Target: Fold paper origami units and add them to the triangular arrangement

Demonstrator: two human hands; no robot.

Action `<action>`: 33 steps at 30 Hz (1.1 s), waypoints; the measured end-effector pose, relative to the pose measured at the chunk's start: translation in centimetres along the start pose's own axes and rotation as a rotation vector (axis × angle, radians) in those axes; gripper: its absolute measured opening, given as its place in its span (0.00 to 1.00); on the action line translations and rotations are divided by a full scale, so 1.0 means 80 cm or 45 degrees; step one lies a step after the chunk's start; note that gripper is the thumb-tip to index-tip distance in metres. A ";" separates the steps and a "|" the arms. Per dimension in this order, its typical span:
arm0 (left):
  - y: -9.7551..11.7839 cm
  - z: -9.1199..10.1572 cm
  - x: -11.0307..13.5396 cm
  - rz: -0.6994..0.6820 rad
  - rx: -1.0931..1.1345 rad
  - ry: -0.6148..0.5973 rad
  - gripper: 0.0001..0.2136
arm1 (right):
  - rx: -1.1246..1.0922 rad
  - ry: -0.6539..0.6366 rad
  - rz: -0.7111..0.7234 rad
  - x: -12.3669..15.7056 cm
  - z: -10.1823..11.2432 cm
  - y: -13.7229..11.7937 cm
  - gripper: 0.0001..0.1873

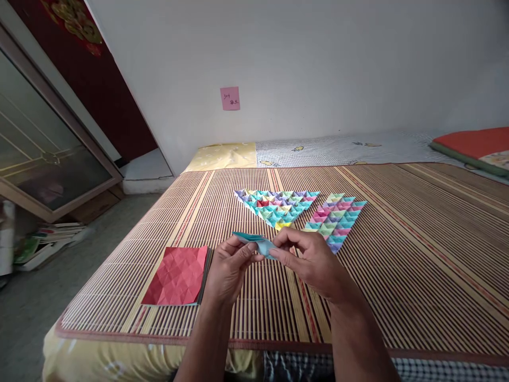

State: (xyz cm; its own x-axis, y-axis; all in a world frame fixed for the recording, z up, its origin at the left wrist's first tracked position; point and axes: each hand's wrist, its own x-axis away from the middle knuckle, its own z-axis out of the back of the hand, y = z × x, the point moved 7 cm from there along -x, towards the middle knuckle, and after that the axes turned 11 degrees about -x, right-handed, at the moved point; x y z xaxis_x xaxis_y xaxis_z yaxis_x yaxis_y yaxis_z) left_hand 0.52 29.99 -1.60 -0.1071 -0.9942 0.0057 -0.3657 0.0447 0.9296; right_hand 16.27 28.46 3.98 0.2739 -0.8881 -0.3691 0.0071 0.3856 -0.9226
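Between my two hands is a partly folded sheet of blue origami paper (264, 246), held above the mat. My left hand (233, 260) pinches its left end between thumb and fingers. My right hand (304, 257) grips the right end the same way. Left of my left hand lies a stack of creased paper with a red sheet (178, 276) on top. Beyond my hands, rows of small folded paper pieces in many colours form a triangular group (278, 204). A slanted group of similar pieces (340, 215) lies to its right, its near part hidden by my right hand.
A striped bamboo mat (417, 254) covers the bed, with patterned cloth (338, 151) along the wall. A red folded quilt (477, 143) lies at far right. A pink note (230, 98) is stuck on the wall. Books (51, 241) sit on the floor at left, beside a glass door (43, 138).
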 end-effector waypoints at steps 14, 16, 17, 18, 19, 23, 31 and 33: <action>-0.002 -0.016 0.007 0.001 -0.136 -0.267 0.08 | -0.091 0.141 0.020 0.003 0.009 -0.011 0.06; -0.004 -0.016 0.007 0.011 -0.136 -0.281 0.08 | -0.086 0.138 0.024 0.003 0.009 -0.011 0.06; -0.004 -0.016 0.007 0.016 -0.138 -0.287 0.08 | -0.081 0.138 0.027 0.003 0.009 -0.011 0.07; -0.005 -0.017 0.007 0.019 -0.141 -0.296 0.08 | -0.076 0.134 0.030 0.003 0.010 -0.011 0.07; -0.005 -0.017 0.007 0.022 -0.143 -0.306 0.09 | -0.072 0.130 0.031 0.003 0.010 -0.011 0.08; -0.005 -0.019 0.008 0.028 -0.142 -0.349 0.09 | -0.106 0.080 -0.007 0.004 0.010 -0.008 0.06; -0.004 -0.019 0.006 -0.048 -0.171 -0.288 0.10 | -0.066 0.082 -0.060 0.002 -0.002 0.000 0.06; -0.002 -0.020 0.007 -0.103 -0.179 -0.229 0.13 | 0.035 0.202 0.003 0.001 0.000 -0.004 0.07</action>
State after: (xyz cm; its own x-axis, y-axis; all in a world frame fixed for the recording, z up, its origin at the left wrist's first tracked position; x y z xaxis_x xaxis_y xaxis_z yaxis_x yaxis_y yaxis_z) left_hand 2.02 29.25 -1.15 -0.2501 -0.9602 -0.1248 -0.2490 -0.0608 0.9666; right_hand 16.29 28.29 4.21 0.1184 -0.9147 -0.3864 0.0335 0.3926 -0.9191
